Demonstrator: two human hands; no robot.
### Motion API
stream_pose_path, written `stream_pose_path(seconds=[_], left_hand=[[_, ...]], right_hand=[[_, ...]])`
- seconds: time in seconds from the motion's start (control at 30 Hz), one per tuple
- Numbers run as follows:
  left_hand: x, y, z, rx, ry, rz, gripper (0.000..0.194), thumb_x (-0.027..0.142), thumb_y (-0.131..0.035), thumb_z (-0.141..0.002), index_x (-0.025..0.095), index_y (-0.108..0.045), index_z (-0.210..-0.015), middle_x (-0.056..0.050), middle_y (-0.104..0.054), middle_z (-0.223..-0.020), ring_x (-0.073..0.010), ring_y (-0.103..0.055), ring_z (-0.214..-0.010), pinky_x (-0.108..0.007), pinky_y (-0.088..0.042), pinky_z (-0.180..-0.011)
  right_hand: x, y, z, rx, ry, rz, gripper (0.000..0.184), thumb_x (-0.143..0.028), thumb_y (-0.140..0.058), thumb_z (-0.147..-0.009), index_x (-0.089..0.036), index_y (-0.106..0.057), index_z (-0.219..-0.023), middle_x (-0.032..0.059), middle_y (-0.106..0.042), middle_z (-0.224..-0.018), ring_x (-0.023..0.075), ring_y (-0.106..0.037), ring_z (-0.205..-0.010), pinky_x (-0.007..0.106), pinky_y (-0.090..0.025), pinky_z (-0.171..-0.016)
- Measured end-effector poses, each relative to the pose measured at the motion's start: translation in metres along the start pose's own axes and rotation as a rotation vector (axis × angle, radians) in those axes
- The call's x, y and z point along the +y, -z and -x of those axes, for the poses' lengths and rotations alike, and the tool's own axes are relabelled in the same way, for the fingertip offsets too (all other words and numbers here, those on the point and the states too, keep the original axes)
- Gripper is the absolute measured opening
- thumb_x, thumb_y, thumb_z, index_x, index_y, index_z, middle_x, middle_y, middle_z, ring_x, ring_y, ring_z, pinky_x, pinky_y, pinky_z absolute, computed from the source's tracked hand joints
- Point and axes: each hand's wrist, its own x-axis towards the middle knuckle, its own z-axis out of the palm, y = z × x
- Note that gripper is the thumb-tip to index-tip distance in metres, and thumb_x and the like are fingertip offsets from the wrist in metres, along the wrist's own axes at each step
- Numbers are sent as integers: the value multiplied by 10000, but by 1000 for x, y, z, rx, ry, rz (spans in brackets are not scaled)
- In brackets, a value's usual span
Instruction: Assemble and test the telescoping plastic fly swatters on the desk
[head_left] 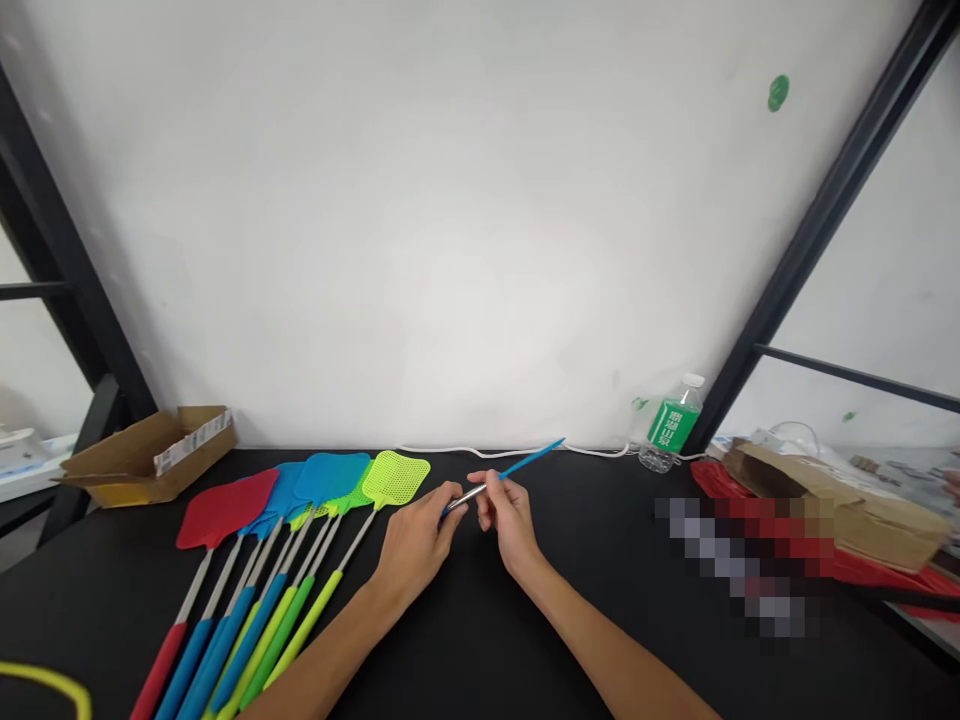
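A blue fly swatter (534,457) is held between my two hands above the black table, its flat head seen edge-on and pointing up to the right. My left hand (412,537) is closed around its handle end, most of which the hand hides. The fingers of my right hand (511,525) pinch the metal shaft close to the blue head. Left of my hands lie several more fly swatters side by side, handles toward me: a red one (229,506), blue ones (333,479) and green ones, with a yellow-green one (396,479) nearest my left hand.
An open cardboard box (120,472) stands at the back left. A water bottle with a green label (673,427) stands against the wall, by a white cable (472,453). Brown paper packaging (885,512) lies on red plastic at right, beside a pixelated patch. A yellow curved strip (49,676) shows lower left.
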Motion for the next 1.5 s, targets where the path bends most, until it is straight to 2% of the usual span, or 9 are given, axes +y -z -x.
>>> stream_pose_path(seconds=[0.33, 0.4, 0.5, 0.6, 0.67, 0.77, 1.03, 1.27, 1.5], left_hand=[[17, 3, -1, -110, 73, -122, 336, 364, -337, -1035, 233, -608, -886, -23, -683, -735, -206, -644, -691, -271, -277, -586], [17, 4, -3, -176, 80, 1, 375, 380, -320, -1035, 218, -577, -815, -15, -657, -649, -189, -622, -640, -263, -313, -592], [11, 4, -6, -365, 151, 395, 440, 485, -289, -1024, 206, -527, -782, 10, -594, -518, -148, -527, -473, -241, -363, -535], [0, 1, -7, -529, 252, 743, 479, 582, -314, -986, 191, -517, -798, 18, -562, -474, -119, -427, -368, -221, -345, -427], [-6, -1, -7, -506, 260, 818, 476, 600, -363, -969, 181, -520, -808, 24, -558, -490, -100, -408, -362, -202, -323, -399], [-11, -3, -7, -412, 239, 804, 457, 596, -429, -959, 171, -534, -830, 47, -532, -517, -71, -370, -363, -177, -285, -380], [-8, -3, -6, -395, 203, 726, 451, 561, -455, -968, 144, -600, -878, 45, -540, -543, -65, -414, -378, -175, -311, -400], [-8, -2, -4, -393, 182, 719, 451, 553, -454, -975, 142, -624, -897, 46, -537, -550, -64, -422, -389, -180, -320, -420], [-9, -4, -5, -379, 182, 757, 463, 568, -464, -963, 142, -631, -893, 40, -530, -540, -77, -431, -400, -188, -326, -420]], right_hand=[[4, 4, -4, 57, -42, -62, 491, -613, -613, -877, -132, -700, -825, -50, -412, -574, 72, -390, -459, 241, -299, -465], [6, 4, -6, 43, -38, -76, 505, -632, -613, -865, -136, -684, -800, -59, -382, -565, 72, -387, -445, 237, -303, -450], [6, 7, -12, 37, -30, -128, 514, -667, -638, -821, -155, -656, -790, -66, -377, -562, 76, -401, -427, 233, -312, -425], [-1, 19, -22, 148, -26, -235, 508, -689, -694, -752, -191, -603, -780, -76, -399, -557, 75, -396, -410, 226, -311, -406], [-8, 30, -27, 223, -17, -290, 508, -679, -737, -712, -198, -577, -753, -78, -404, -556, 72, -396, -421, 218, -309, -412], [-15, 39, -28, 173, -44, -262, 507, -672, -733, -724, -176, -639, -772, -36, -491, -612, 89, -460, -481, 222, -328, -426], [-9, 15, -10, -15, -148, -274, 539, -659, -664, -806, -161, -741, -998, -14, -503, -682, 90, -466, -488, 235, -339, -434], [-10, 15, -6, -99, -153, -275, 477, -603, -660, -841, -171, -755, -1019, -37, -445, -659, 74, -436, -463, 232, -342, -438], [-11, 16, -6, -134, -131, -237, 455, -571, -641, -868, -196, -746, -1104, -21, -483, -705, 80, -451, -485, 234, -349, -446]])
